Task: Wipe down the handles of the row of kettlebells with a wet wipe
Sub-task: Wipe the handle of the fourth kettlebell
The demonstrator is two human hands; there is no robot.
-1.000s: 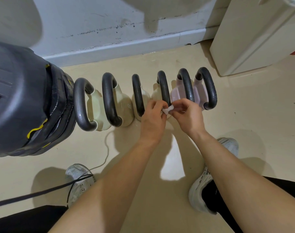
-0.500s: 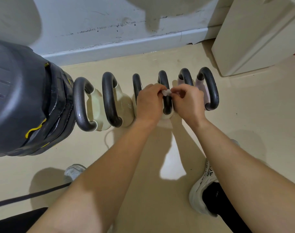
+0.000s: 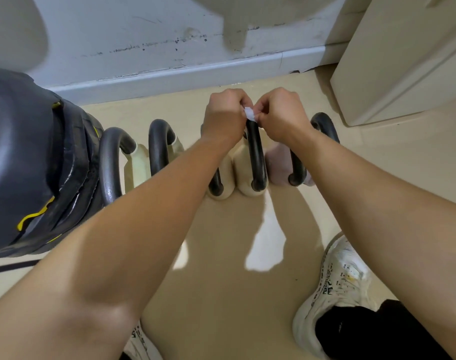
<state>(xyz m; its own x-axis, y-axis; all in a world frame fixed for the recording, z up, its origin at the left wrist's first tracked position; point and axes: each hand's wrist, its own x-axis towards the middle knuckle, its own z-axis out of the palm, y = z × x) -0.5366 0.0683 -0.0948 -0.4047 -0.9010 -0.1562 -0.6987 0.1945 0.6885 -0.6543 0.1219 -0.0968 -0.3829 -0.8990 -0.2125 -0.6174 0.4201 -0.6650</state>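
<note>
A row of several kettlebells with black loop handles stands on the beige floor near the wall. My left hand (image 3: 225, 114) and my right hand (image 3: 280, 113) meet over the far top of one cream kettlebell's handle (image 3: 255, 154). Both pinch a small white wet wipe (image 3: 249, 113) against that handle. Two larger cream kettlebells (image 3: 159, 149) stand to the left, partly behind my left forearm. A pink kettlebell (image 3: 280, 165) sits to the right, its handle partly hidden by my right forearm.
A large black bag with yellow trim (image 3: 32, 162) fills the left side, touching the row's end. A cream cabinet (image 3: 403, 55) stands at the back right. The grey skirting board (image 3: 169, 76) runs behind the row. My white shoe (image 3: 336, 281) is at the lower right.
Both hands slid with the wipe along the handle, from its near lower end up over the loop to its far top. The view has tilted and moved closer.
</note>
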